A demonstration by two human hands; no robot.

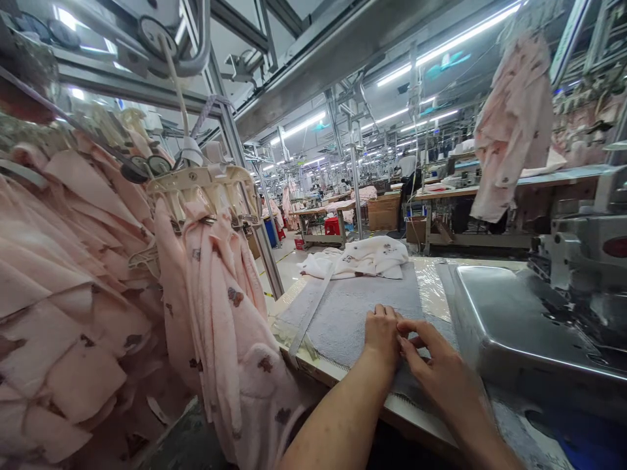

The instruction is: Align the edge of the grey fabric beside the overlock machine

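1. Head view looks down on two bare hands that meet on a grey mat (343, 307) spread over the surface (431, 281) in front of the person.
2. Left hand (382, 333) rests knuckles-up on the near part of the mat, its fingers (386, 313) curled down onto the cloth; whether they pinch anything cannot be told.
3. Right hand (435, 365) lies just beside it and touches it, the thumb and forefinger drawn close together at the left hand's knuckles. If something small is held between them, it is too small to make out.
4. A grey strip (311, 313) runs slantwise across the left part of the mat towards the near edge.
5. A heap of white printed cloth (362, 258) lies at the far end of the mat, well apart from the hands.
6. Right of the hands, the steel bed of a sewing machine (514, 320) stands on the surface, with the machine head (582, 254) behind it.
7. Left of the surface, pink printed garments (220, 307) hang from a cream hanger clamp (200, 186), with more pink cut pieces (63, 274) stacked further left.
8. Another pink garment (514, 124) hangs overhead at the upper right, above the other work tables (323, 212) in the hall.
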